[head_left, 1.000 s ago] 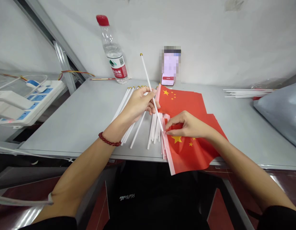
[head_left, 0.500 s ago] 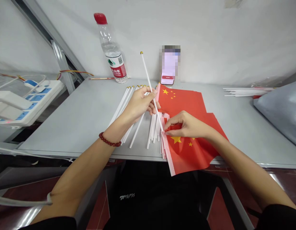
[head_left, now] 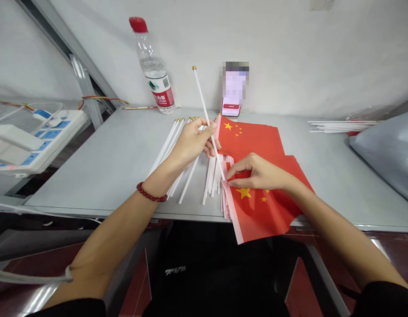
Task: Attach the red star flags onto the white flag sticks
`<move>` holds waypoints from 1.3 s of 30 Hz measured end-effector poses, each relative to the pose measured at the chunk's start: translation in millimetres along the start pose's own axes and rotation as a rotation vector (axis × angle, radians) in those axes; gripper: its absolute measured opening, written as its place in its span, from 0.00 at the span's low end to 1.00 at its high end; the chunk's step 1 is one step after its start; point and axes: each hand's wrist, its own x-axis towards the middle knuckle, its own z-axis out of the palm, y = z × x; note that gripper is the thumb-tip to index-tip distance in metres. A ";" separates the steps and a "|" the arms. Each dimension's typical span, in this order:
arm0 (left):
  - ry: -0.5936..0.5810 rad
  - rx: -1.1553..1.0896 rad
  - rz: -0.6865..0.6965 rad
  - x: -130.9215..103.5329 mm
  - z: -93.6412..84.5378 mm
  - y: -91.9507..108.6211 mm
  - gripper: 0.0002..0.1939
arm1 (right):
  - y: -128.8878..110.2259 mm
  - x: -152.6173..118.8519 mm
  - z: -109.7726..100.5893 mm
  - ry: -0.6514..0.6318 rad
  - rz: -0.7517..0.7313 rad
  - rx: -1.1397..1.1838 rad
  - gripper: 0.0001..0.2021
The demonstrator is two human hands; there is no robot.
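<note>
A white stick with a gold tip (head_left: 201, 94) is pinched in my left hand (head_left: 199, 141), slanting down to the right. Its lower end meets the top corner of a red flag's white sleeve. Thumb and forefinger of my right hand (head_left: 251, 171) grip that corner of the red flag (head_left: 263, 218), which has yellow stars and hangs over the table's front edge. Behind lies a stack of red flags (head_left: 253, 136). Several white sticks (head_left: 190, 180) rest on the table under and beside my left hand.
On the grey table (head_left: 91, 163), a water bottle (head_left: 157, 83) and a phone (head_left: 230, 94) stand against the wall. A power strip (head_left: 42, 145) is at the left. More white sticks (head_left: 339, 127) and a grey bag (head_left: 388, 145) are at the right.
The stick's gold tip has risen slightly. The flag's lower edge has shifted a little to the right; both hands have hardly moved.
</note>
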 end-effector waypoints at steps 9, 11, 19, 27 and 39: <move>-0.013 -0.002 0.003 -0.7 0.9 0.4 0.13 | -1.1 0.5 0.4 -0.003 -0.011 0.000 0.07; -0.014 0.004 0.006 -0.8 1.3 0.6 0.14 | -1.2 0.4 0.2 0.000 -0.008 0.006 0.07; -0.017 -0.004 0.019 -0.1 2.0 -1.5 0.14 | -0.3 0.3 1.1 0.008 -0.022 0.042 0.08; -0.058 -0.046 0.027 -1.9 0.8 2.1 0.13 | -0.7 0.6 -0.5 0.054 0.017 0.135 0.07; -0.083 -0.181 -0.015 0.6 -7.5 1.2 0.15 | -0.2 0.5 -2.3 0.057 0.081 0.277 0.09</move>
